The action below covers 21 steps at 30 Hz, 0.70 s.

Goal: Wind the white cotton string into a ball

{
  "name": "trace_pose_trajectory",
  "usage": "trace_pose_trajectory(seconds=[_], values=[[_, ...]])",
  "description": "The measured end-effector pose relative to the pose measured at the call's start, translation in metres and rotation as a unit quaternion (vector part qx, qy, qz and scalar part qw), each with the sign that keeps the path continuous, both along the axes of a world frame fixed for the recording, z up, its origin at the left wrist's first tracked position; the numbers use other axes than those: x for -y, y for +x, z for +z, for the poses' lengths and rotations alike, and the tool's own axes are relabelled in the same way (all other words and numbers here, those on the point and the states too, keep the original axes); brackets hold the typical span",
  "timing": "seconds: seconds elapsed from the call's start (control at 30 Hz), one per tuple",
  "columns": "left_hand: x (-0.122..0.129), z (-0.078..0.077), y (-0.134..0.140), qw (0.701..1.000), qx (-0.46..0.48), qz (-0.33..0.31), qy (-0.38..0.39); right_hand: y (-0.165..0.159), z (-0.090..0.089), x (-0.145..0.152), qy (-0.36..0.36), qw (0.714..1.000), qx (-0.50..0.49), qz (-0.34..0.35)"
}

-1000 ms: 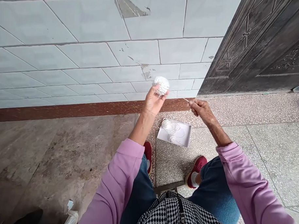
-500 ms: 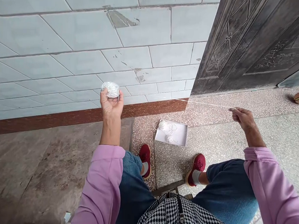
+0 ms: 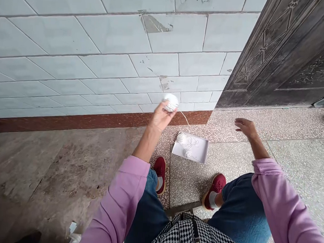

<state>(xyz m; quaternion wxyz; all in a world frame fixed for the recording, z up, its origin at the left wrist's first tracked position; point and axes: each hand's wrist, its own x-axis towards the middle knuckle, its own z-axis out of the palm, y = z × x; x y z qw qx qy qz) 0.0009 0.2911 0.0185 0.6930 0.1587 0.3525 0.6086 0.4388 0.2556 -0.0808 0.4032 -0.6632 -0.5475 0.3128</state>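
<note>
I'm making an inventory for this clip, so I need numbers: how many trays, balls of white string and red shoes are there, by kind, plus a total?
Shallow white tray: 1
White string balls: 3 (1 in the left hand, 2 in the tray)
Red shoes: 2
Total: 6

The speckled floor [image 3: 186, 186] carries a shallow white box [image 3: 201, 151] and, near it, two red shoes [image 3: 214, 189].

A pale tiled wall [image 3: 110, 66] is rising beyond the left hand [image 3: 161, 118], a dark carved door [image 3: 288, 62] is standing beyond the right hand [image 3: 246, 128], and speckled flooring [image 3: 290, 165] is spreading below.
</note>
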Motion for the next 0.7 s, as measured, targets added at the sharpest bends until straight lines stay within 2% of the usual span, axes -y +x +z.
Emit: trace_pose_trajectory(seconds=[0.07,0.13,0.2,0.27,0.37,0.47,0.57,0.63,0.7], values=[[0.004,-0.006,0.029,0.997,0.01,-0.074,-0.005,-0.048,0.015,-0.014,0.005,0.997,-0.069,0.022],[0.007,-0.009,0.054,0.992,0.001,-0.128,0.02,-0.101,0.032,-0.021,0.019,0.983,-0.166,0.08],[0.008,-0.01,0.073,0.986,-0.014,-0.155,0.062,-0.146,0.047,-0.018,0.024,0.964,-0.225,0.138],[0.005,-0.011,0.082,0.982,-0.033,-0.157,0.097,-0.175,0.056,-0.01,0.013,0.953,-0.239,0.184],[0.0,-0.013,0.087,0.98,-0.054,-0.15,0.12,-0.185,0.056,0.005,0.019,0.962,-0.192,0.193],[-0.002,-0.017,0.091,0.977,-0.079,-0.157,0.123,-0.172,0.052,0.016,0.052,0.974,-0.131,0.18],[-0.001,-0.023,0.099,0.972,-0.124,-0.162,0.116,-0.161,0.055,0.023,0.061,0.975,-0.081,0.197],[0.0,-0.027,0.104,0.961,-0.189,-0.163,0.118,-0.158,0.06,0.028,0.066,0.973,-0.039,0.216],[-0.001,-0.031,0.104,0.932,-0.297,-0.152,0.139,-0.157,0.066,0.032,0.07,0.968,-0.008,0.242]])
